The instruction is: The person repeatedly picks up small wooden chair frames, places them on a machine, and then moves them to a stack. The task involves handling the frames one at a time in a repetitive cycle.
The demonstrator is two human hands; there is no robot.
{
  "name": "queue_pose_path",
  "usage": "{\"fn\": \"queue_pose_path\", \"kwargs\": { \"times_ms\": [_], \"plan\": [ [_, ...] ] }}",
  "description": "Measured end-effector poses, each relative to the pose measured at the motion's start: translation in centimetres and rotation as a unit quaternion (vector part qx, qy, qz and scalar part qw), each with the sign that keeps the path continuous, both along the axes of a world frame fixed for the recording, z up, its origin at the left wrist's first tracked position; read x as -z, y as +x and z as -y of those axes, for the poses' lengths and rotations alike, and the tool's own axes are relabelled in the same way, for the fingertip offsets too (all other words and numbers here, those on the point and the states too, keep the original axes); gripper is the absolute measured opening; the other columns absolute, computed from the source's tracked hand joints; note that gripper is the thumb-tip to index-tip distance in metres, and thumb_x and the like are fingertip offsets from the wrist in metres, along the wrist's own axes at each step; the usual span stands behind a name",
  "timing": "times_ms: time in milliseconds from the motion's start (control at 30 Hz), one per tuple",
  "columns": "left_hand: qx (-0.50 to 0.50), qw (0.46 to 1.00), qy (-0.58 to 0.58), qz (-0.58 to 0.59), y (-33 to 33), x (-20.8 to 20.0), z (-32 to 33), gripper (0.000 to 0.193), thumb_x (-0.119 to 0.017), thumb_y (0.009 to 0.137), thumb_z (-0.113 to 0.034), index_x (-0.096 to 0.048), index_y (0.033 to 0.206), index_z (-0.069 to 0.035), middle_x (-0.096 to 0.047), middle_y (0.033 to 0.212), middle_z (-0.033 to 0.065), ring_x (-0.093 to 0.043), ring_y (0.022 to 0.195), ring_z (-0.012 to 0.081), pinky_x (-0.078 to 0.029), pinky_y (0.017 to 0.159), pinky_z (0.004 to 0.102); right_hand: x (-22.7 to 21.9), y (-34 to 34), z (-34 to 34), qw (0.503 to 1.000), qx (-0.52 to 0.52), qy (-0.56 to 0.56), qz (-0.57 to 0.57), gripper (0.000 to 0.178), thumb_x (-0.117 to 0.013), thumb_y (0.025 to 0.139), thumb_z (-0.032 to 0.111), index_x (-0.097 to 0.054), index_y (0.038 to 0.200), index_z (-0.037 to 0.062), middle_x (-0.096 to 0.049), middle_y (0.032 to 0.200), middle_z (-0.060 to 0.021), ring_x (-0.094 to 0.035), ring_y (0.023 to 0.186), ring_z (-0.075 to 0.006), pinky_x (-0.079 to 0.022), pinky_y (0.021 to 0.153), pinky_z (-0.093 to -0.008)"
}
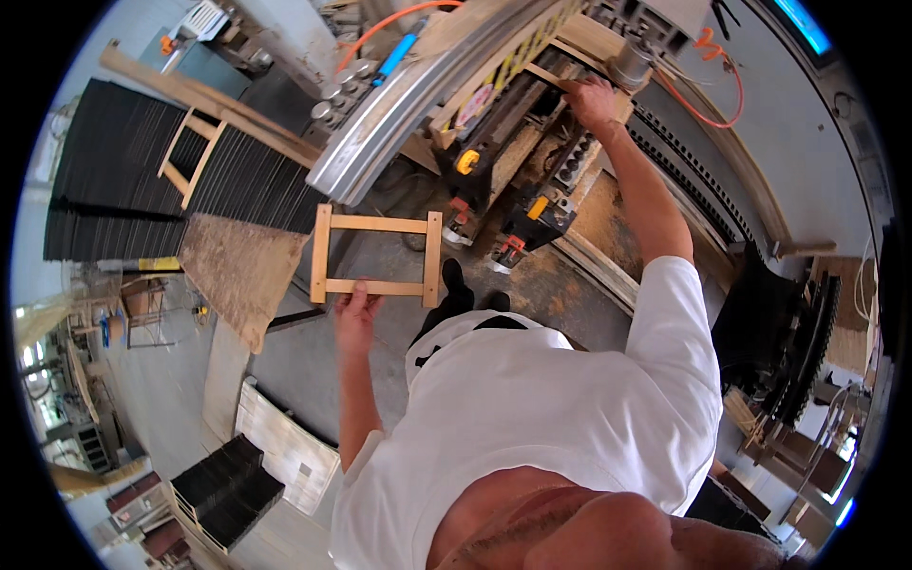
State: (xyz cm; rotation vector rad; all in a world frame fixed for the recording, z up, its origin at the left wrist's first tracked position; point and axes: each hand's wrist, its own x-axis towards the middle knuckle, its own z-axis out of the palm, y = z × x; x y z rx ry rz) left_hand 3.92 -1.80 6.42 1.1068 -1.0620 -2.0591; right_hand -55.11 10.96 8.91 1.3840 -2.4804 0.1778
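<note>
My left hand [356, 318] is closed on the lower rail of a small light-wood frame [432, 261], thumb over the rail. The frame has two upright side pieces and two crosspieces, and hangs in the air left of the machine. At the far right my right hand [594, 103] reaches over the woodworking machine [537, 214]. Its fingers curl at the end of a light wooden strip [543, 74] lying across the machine's bed, next to a metal cylinder [631, 68]. The fingertips are partly hidden.
Another wooden frame [193, 157] rests on stacked black slats [109, 171] at left. A curved metal rail [380, 104] with a blue-handled tool [397, 59] crosses ahead. An orange air hose [708, 122] hangs at right. Sawdust [608, 223] covers the machine's base. A black stack [228, 494] stands behind left.
</note>
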Motion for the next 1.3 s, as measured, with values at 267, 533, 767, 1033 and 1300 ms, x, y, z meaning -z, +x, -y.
{"fn": "queue_pose_path", "kwargs": {
  "times_ms": [267,533,767,1033,1300],
  "plan": [
    [-0.071,0.977,-0.196,-0.047,8.6,-9.7,12.1,0.026,-0.055,0.099,-0.018,-0.061,0.115,0.002,-0.066,0.106,0.0067,-0.065,0.093,0.0148,-0.058,0.075,0.029,-1.4,0.3,-0.1,0.991,0.12,0.052,0.021,0.037,-0.064,0.083,0.028,-0.066,0.119,0.0211,-0.068,0.111,-0.0091,-0.063,0.103,-0.0322,-0.05,0.087,-0.0455],
    [-0.164,0.959,-0.212,-0.092,12.3,-16.3,35.1,0.02,-0.062,0.096,-0.022,-0.063,0.106,-0.004,-0.065,0.092,-0.0002,-0.06,0.082,0.0101,-0.049,0.07,0.0233,-4.3,11.9,3.5,0.947,0.019,-0.308,0.096,0.03,-0.067,0.09,0.03,-0.068,0.114,0.0117,-0.066,0.116,-0.0096,-0.065,0.098,-0.0274,-0.053,0.079,-0.0377],
    [-0.069,0.977,-0.197,0.041,7.7,-16.1,49.1,0.028,-0.07,0.091,-0.027,-0.064,0.1,-0.001,-0.064,0.085,0.0034,-0.062,0.073,0.0125,-0.053,0.064,0.0253,-3.8,29.1,5.1,0.926,-0.014,-0.324,0.193,0.016,-0.068,0.087,0.008,-0.07,0.102,0.0031,-0.067,0.111,-0.0131,-0.067,0.098,-0.0253,-0.054,0.081,-0.0311],
    [-0.156,0.856,-0.424,0.251,4.6,-16.3,47.9,0.063,-0.077,0.084,-0.036,-0.057,0.118,0.012,-0.066,0.087,0.0135,-0.063,0.074,0.0168,-0.053,0.066,0.027,1.0,36.5,-1.8,0.894,0.131,-0.342,0.257,0.015,-0.066,0.089,0.007,-0.068,0.102,-0.0008,-0.068,0.105,-0.0108,-0.066,0.085,-0.0169,-0.052,0.075,-0.0278],
    [-0.221,0.776,-0.585,0.087,2.3,-18.0,27.1,0.029,-0.051,0.1,-0.021,-0.064,0.107,0.004,-0.067,0.083,0.0103,-0.059,0.068,0.0135,-0.051,0.058,0.0257,2.8,44.0,-17.0,0.871,0.365,-0.267,0.194,0.028,-0.068,0.084,0.013,-0.065,0.112,0.006,-0.066,0.113,-0.012,-0.063,0.102,-0.0333,-0.05,0.088,-0.0402]
  ]
}}
